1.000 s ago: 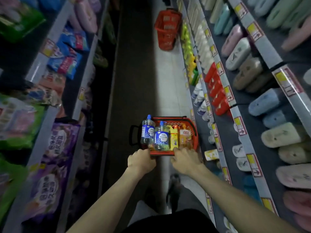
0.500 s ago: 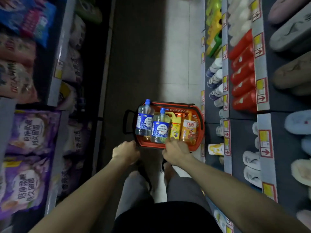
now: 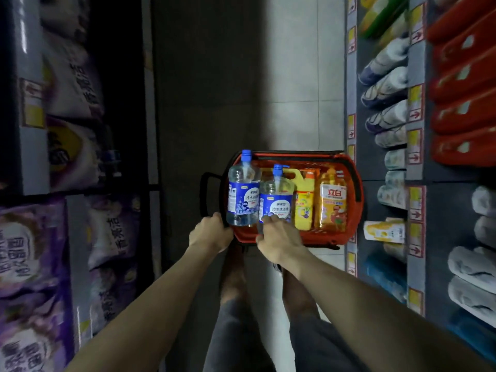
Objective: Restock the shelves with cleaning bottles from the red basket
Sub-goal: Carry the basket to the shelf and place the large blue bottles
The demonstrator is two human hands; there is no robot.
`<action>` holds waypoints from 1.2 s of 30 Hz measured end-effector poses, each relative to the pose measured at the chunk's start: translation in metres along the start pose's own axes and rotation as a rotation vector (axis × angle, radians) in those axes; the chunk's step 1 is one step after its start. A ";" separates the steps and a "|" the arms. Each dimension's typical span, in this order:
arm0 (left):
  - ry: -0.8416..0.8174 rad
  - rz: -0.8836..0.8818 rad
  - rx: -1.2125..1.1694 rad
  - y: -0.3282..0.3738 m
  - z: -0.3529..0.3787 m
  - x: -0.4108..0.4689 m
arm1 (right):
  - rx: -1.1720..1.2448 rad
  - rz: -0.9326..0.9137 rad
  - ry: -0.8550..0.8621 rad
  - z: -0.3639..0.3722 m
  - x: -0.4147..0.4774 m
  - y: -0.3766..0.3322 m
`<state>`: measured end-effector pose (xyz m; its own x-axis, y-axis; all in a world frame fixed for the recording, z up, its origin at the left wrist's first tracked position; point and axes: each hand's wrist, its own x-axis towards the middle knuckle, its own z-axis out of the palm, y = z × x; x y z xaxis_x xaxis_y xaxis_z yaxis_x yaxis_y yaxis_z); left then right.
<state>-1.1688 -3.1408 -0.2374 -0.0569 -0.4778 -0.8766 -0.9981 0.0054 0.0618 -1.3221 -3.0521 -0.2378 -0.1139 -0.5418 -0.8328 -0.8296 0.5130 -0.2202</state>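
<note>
The red basket (image 3: 354, 183) stands low in the aisle in front of my legs, close to the right shelf. Upright inside are two clear bottles with blue caps and blue labels (image 3: 243, 194) (image 3: 277, 200), a yellow bottle (image 3: 304, 208) and an orange bottle (image 3: 332, 205). My left hand (image 3: 210, 234) grips the basket's near left corner. My right hand (image 3: 276, 237) holds the near rim, its fingertips against the second clear bottle's label. The black handle (image 3: 206, 183) hangs off the basket's left side.
The right shelving holds rows of white-and-blue bottles (image 3: 386, 95), red bottles (image 3: 461, 103) and a yellow-and-white bottle (image 3: 383, 232) on a low shelf. The left shelving carries purple bags (image 3: 26, 251). Tiled floor (image 3: 295, 76) runs ahead.
The view has tilted down and closed in on the basket, which now sits lower by my feet. The far red basket has left view. Both hands stay on the near rim.
</note>
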 end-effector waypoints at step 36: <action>-0.082 0.012 -0.960 0.005 0.052 0.131 | 1.227 0.280 -0.029 0.047 0.112 0.014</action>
<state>-1.1828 -3.1582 -0.3770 -0.1050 -0.4199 -0.9015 -0.5534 -0.7285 0.4037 -1.3203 -3.0741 -0.3579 -0.1790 -0.3074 -0.9346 0.2763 0.8960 -0.3476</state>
